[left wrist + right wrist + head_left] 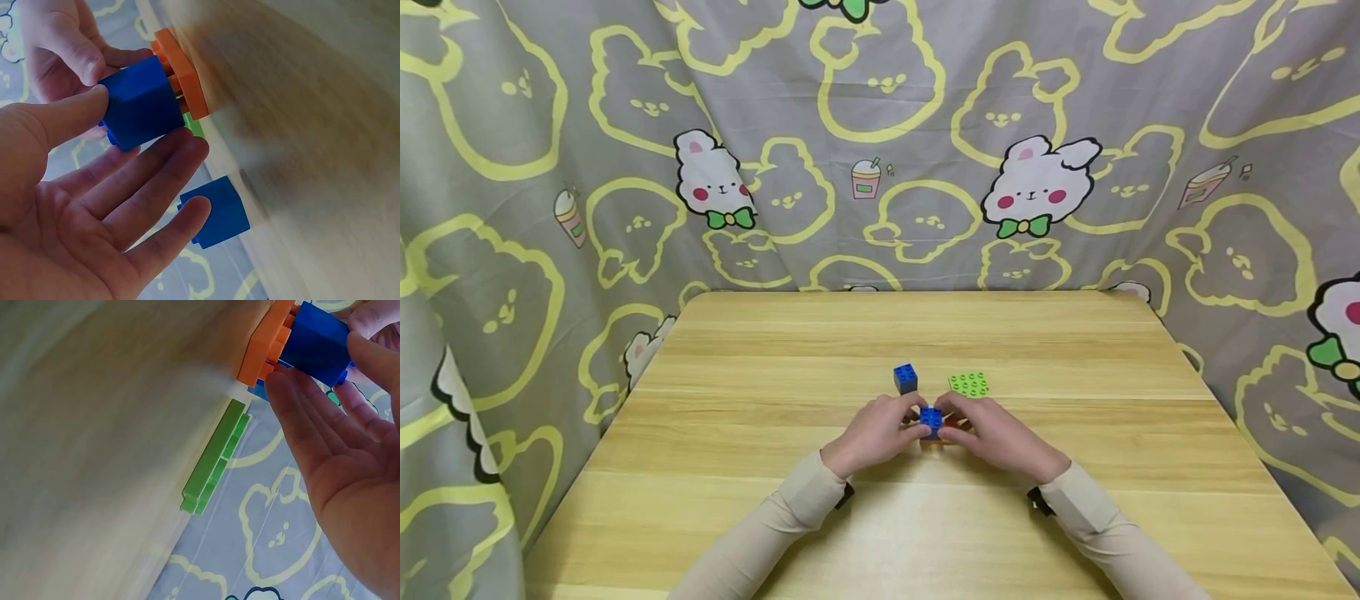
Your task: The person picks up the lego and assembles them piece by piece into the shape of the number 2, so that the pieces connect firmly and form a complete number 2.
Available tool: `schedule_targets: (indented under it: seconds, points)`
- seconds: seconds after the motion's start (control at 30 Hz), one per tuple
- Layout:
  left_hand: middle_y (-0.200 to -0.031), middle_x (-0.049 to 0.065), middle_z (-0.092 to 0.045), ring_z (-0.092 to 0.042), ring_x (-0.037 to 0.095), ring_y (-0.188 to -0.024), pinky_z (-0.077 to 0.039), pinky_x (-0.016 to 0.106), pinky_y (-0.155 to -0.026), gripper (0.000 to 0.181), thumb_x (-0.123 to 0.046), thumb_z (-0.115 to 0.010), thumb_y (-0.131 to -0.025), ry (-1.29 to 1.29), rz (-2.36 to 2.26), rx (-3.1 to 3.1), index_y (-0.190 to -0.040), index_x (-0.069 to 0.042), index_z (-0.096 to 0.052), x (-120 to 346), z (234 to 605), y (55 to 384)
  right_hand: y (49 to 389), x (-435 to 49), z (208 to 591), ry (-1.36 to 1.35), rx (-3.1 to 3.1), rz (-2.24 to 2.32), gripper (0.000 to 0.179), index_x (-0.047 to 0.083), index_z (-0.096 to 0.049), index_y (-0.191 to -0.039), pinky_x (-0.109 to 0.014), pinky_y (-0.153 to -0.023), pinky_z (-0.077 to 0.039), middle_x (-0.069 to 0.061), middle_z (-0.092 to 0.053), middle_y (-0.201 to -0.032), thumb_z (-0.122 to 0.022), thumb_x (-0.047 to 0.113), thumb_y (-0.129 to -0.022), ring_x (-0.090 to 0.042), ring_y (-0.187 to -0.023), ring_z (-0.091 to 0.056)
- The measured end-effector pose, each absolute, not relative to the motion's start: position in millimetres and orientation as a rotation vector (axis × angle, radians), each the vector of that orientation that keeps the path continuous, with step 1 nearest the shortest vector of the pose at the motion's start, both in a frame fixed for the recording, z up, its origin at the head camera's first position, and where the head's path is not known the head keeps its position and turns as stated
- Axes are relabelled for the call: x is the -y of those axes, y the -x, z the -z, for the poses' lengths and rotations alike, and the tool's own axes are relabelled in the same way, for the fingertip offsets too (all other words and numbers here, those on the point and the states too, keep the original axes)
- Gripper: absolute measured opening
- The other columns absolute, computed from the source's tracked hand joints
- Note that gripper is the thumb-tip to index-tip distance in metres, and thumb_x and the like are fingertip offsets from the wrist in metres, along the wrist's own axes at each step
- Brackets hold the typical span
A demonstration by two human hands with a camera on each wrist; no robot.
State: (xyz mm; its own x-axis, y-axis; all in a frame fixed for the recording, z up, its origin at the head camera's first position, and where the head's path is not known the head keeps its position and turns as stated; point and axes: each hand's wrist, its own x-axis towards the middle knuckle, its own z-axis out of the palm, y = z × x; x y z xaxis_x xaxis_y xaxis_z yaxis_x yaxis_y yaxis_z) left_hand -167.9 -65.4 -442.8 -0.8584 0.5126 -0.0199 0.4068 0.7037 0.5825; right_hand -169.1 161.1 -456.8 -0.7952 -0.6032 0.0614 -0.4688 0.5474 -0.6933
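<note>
In the head view a blue toy building brick (931, 422) is held between both hands near the table's middle. My left hand (878, 431) pinches it from the left, with thumb in front and fingers behind. From the other side my right hand (997, 431) grips the same brick with thumb and fingertips. An orange studded plate (187, 81) lies on the table directly under the blue brick, and several of its studs show along the brick's lower edge in the left wrist view.
A second blue brick (906, 378) stands on the wooden table (775, 350) just beyond the left hand. Behind the right hand lies a light green studded plate (967, 384). A patterned grey curtain (865, 100) hangs along the table's far edge.
</note>
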Motion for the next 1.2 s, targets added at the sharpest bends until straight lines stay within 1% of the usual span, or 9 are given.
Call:
schedule_targets:
  seconds: [0.23, 0.37, 0.53, 0.7, 0.9, 1.03, 1.2]
  points:
    - [-0.110, 0.008, -0.076, -0.072, 0.017, -0.097, -0.055, 0.027, -0.076, 0.038, -0.030, -0.070, -0.099, -0.752, -0.859, -2.728, -0.130, -0.009, -0.067, 65.5, 443.5, 169.4, 169.4, -159.1, 457.1, 0.905, -2.614, 1.091, 0.025, 0.015, -0.062, -0.125, -0.034, -0.092, -0.058, 0.003, -0.071, -0.116, -0.067, 0.021, -0.101, -0.015, -0.107, -0.071]
    - [-0.111, 0.008, -0.076, -0.072, 0.017, -0.098, -0.056, 0.027, -0.079, 0.039, -0.029, -0.070, -0.099, -0.760, -0.859, -2.720, -0.131, -0.006, -0.067, 65.2, 443.7, 169.8, 168.7, -158.8, 456.7, 0.879, -2.625, 1.084, 0.029, 0.013, -0.062, -0.128, -0.034, -0.091, -0.058, 0.000, -0.071, -0.118, -0.067, 0.021, -0.101, -0.016, -0.106, -0.071]
    - [-0.109, 0.007, -0.076, -0.072, 0.015, -0.096, -0.055, 0.026, -0.078, 0.037, -0.028, -0.070, -0.099, -0.761, -0.881, -2.707, -0.128, -0.006, -0.069, 65.7, 445.1, 170.8, 167.8, -158.6, 455.7, 0.855, -2.634, 1.073, 0.033, 0.011, -0.064, -0.131, -0.034, -0.090, -0.058, 0.000, -0.072, -0.119, -0.068, 0.022, -0.100, -0.015, -0.106, -0.071]
    - [-0.109, 0.007, -0.076, -0.071, 0.013, -0.095, -0.055, 0.024, -0.078, 0.035, -0.026, -0.071, -0.099, -0.768, -0.918, -2.690, -0.128, -0.006, -0.069, 66.2, 445.0, 170.7, 168.1, -158.6, 455.9, 0.855, -2.629, 1.084, 0.033, 0.012, -0.064, -0.132, -0.033, -0.090, -0.059, 0.001, -0.072, -0.119, -0.067, 0.023, -0.101, -0.014, -0.105, -0.071]
    - [-0.112, 0.009, -0.076, -0.072, 0.017, -0.100, -0.056, 0.027, -0.082, 0.038, -0.026, -0.071, -0.099, -0.752, -0.930, -2.671, -0.132, -0.008, -0.065, 67.7, 442.7, 170.2, 168.4, -159.1, 456.2, 0.867, -2.621, 1.091, 0.032, 0.013, -0.064, -0.131, -0.033, -0.090, -0.059, 0.002, -0.072, -0.119, -0.068, 0.023, -0.100, -0.014, -0.105, -0.071]
    - [-0.112, 0.008, -0.076, -0.072, 0.017, -0.101, -0.056, 0.027, -0.082, 0.034, -0.025, -0.070, -0.099, -0.749, -0.952, -2.646, -0.130, -0.010, -0.066, 68.8, 440.8, 170.9, 168.6, -159.1, 455.7, 0.862, -2.615, 1.103, 0.030, 0.014, -0.064, -0.129, -0.033, -0.090, -0.059, 0.002, -0.071, -0.118, -0.068, 0.022, -0.100, -0.015, -0.105, -0.071]
    - [-0.113, 0.008, -0.076, -0.072, 0.017, -0.102, -0.056, 0.027, -0.083, 0.030, -0.024, -0.070, -0.099, -0.740, -0.970, -2.627, -0.126, -0.010, -0.068, 69.2, 441.0, 172.1, 168.7, -159.2, 456.0, 0.860, -2.606, 1.107, 0.029, 0.015, -0.064, -0.128, -0.032, -0.089, -0.059, 0.002, -0.071, -0.118, -0.068, 0.022, -0.100, -0.015, -0.105, -0.071]
